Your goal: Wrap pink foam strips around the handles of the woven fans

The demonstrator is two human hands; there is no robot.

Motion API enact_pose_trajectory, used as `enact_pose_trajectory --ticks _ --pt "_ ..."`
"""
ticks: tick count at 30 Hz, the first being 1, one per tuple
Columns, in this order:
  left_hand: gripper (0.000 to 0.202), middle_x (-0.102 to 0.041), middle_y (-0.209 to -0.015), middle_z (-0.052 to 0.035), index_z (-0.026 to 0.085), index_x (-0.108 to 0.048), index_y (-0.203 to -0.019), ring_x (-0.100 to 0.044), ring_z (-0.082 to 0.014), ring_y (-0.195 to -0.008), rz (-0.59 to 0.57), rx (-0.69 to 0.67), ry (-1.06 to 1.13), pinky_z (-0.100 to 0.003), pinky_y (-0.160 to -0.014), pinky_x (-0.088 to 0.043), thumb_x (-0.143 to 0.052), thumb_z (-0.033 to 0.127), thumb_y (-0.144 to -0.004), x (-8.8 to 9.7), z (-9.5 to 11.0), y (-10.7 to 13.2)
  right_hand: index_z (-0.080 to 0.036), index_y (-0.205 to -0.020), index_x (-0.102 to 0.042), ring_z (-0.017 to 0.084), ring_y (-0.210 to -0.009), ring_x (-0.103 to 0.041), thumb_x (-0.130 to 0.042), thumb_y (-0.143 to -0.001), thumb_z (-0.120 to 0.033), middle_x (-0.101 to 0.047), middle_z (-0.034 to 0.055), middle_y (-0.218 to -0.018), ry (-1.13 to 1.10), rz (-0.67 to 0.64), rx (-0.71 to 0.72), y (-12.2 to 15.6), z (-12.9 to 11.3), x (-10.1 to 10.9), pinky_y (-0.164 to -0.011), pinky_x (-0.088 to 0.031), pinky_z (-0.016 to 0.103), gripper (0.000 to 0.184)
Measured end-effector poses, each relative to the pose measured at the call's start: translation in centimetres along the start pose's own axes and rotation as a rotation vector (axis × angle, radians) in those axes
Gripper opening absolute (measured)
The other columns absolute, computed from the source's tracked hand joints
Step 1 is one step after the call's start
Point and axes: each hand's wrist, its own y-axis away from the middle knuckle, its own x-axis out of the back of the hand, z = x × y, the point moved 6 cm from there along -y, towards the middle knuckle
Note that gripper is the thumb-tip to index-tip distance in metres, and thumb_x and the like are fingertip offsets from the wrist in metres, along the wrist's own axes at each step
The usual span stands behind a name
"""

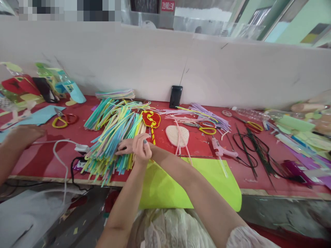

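**Wrists Crossed at the Coloured Stems (pixel 111 134)**

We saw the right hand (pixel 126 145) at the pile of stems, left of centre in the frame, its fingers bent and its forearm slanting up from the lower right. The left hand (pixel 141 148) stood upright before the right wrist, fingers loosely curled; we could not tell what, if anything, either grip had hold of. Below us the red table (pixel 74 134) bore a lime-green sheet (pixel 217 186), with a white partition (pixel 144 62) behind. At top centre we found a red sign (pixel 168 6) with white Chinese characters, starting 卫生间.
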Motion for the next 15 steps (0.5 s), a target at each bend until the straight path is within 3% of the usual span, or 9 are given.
enact_pose_trajectory --ticks 3,8,10,12,15 --pt "0.028 -0.061 -0.083 -0.0088 0.015 -0.060 -0.086 -0.059 -0.0194 -0.084 -0.005 0.002 0.001 -0.035 -0.076 -0.045 -0.034 0.024 -0.087 -0.1 -0.1 0.1 -0.023 -0.062 -0.057 0.004 -0.079 -0.066 -0.031 -0.082 -0.011 -0.067 0.0004 -0.078 0.237 0.036 -0.037 0.1 -1.1 0.8 -0.065 -0.051 0.003 0.035" --pt "0.026 -0.062 -0.083 -0.0087 0.016 -0.060 -0.088 -0.059 -0.0195 -0.083 -0.026 -0.013 0.006 -0.036 -0.076 -0.046 -0.035 0.022 -0.086 -0.1 0.1 -0.1 -0.022 -0.056 -0.054 -0.004 -0.069 -0.064 -0.037 -0.073 0.001 -0.066 -0.0040 -0.069 0.456 0.110 0.039 0.5 -1.6 1.0 -0.054 -0.038 -0.010 0.033" --pt "0.025 -0.062 -0.083 -0.0083 0.016 -0.059 -0.089 -0.059 -0.0191 -0.082 -0.026 -0.033 0.018 -0.036 -0.076 -0.047 -0.035 0.021 -0.085 -0.1 0.4 -0.2 -0.022 -0.058 -0.055 -0.001 -0.072 -0.065 -0.035 -0.077 -0.004 -0.065 -0.0018 -0.069 0.519 0.181 0.019 0.6 -0.4 1.2 -0.061 -0.043 -0.006 0.033" --pt "0.024 -0.062 -0.084 -0.0081 0.016 -0.059 -0.089 -0.059 -0.0188 -0.083 -0.020 -0.054 0.033 -0.035 -0.075 -0.048 -0.035 0.020 -0.085 -0.2 0.6 -0.4 -0.022 -0.061 -0.055 0.006 -0.082 -0.066 -0.029 -0.082 -0.013 -0.066 0.0029 -0.074 0.620 0.282 -0.052 0.7 1.6 1.5 -0.072 -0.051 0.007 0.035" --pt "0.023 -0.062 -0.083 -0.0080 0.016 -0.058 -0.089 -0.059 -0.0187 -0.083 -0.012 -0.078 0.053 -0.035 -0.074 -0.049 -0.036 0.019 -0.084 -0.2 0.9 -0.5 -0.024 -0.063 -0.054 0.008 -0.088 -0.065 -0.026 -0.084 -0.020 -0.064 0.0042 -0.074 0.796 0.444 -0.155 0.9 4.2 2.0 -0.076 -0.052 0.014 0.035"
